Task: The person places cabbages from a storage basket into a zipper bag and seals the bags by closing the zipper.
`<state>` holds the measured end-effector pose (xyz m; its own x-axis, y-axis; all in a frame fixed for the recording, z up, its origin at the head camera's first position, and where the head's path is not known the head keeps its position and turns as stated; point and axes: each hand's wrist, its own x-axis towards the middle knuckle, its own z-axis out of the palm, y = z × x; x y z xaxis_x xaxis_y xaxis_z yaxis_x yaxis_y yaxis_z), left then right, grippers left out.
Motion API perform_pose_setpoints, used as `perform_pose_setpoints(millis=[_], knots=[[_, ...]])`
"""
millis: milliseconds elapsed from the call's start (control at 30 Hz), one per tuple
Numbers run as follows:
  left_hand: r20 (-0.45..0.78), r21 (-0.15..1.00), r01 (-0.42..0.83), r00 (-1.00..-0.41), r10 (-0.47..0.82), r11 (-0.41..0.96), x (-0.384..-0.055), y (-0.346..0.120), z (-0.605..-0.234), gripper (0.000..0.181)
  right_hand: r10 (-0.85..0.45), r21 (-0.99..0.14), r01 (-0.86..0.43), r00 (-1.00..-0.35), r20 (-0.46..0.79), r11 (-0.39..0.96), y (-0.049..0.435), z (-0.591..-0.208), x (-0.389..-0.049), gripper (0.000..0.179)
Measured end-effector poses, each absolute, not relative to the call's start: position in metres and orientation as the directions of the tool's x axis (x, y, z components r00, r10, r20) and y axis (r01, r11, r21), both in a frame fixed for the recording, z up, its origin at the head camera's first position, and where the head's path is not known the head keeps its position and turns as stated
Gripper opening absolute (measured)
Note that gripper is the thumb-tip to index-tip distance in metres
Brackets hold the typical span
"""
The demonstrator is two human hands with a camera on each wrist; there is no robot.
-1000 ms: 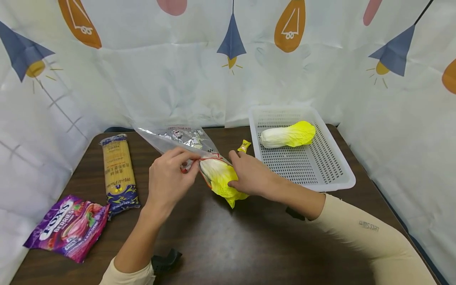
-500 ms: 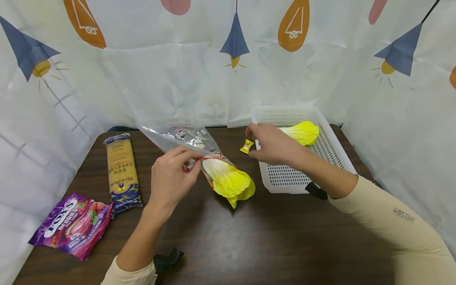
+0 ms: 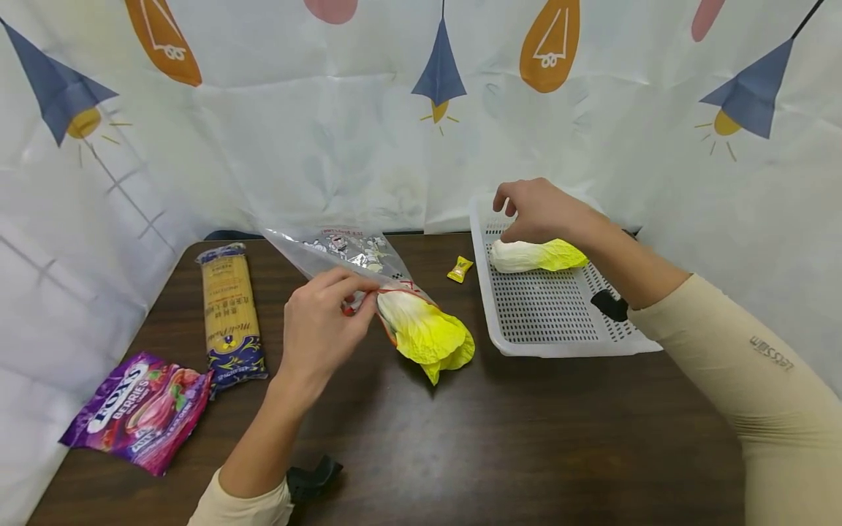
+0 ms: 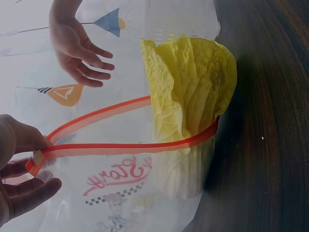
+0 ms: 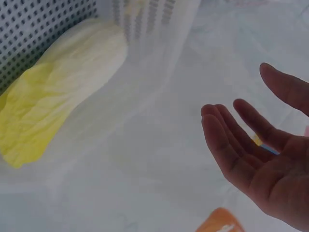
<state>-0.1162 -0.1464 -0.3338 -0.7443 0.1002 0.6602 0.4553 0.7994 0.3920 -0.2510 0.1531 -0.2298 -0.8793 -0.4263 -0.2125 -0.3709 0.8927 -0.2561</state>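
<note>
My left hand (image 3: 325, 321) pinches the red-edged mouth of a clear zip bag (image 3: 351, 252) between thumb and fingers. A yellow-and-white napa cabbage (image 4: 193, 87) sits partly inside that bag, its leafy yellow end sticking out through the opening. My right hand (image 3: 542, 208) hovers above the white basket (image 3: 496, 321), fingers loosely bent and holding nothing. Beneath it, a second napa cabbage (image 5: 67, 82) lies on the basket floor, white end to the left in the head view. The far part of the basket is hidden behind my right hand and forearm.
A small yellow wrapped candy (image 3: 460, 269) lies between bag and basket. On the left are a pack of spaghetti (image 3: 232, 314) and a purple candy bag (image 3: 138, 413). A patterned white curtain (image 3: 316, 146) hangs behind the dark wooden table (image 3: 513, 438).
My right hand has left the cabbage in the bag and moved right and away to above the basket. My left hand still pinches the bag's edge.
</note>
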Motion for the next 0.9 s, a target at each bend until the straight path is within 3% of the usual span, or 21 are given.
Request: perform_pose_setpoints(millis=[533, 900], knots=[[0.654, 0.402, 0.453, -0.75, 0.096, 0.796, -0.118, -0.147, -0.335, 0.008, -0.317, -0.087, -0.309, -0.856, -0.407, 0.947, 0.198, -0.268, -0.317, 0.054], [0.648, 0.395, 0.449, -0.754, 0.103, 0.802, -0.118, -0.149, -0.336, 0.008, -0.314, -0.069, -0.328, -0.789, -0.528, 0.942, 0.203, -0.296, -0.328, 0.063]])
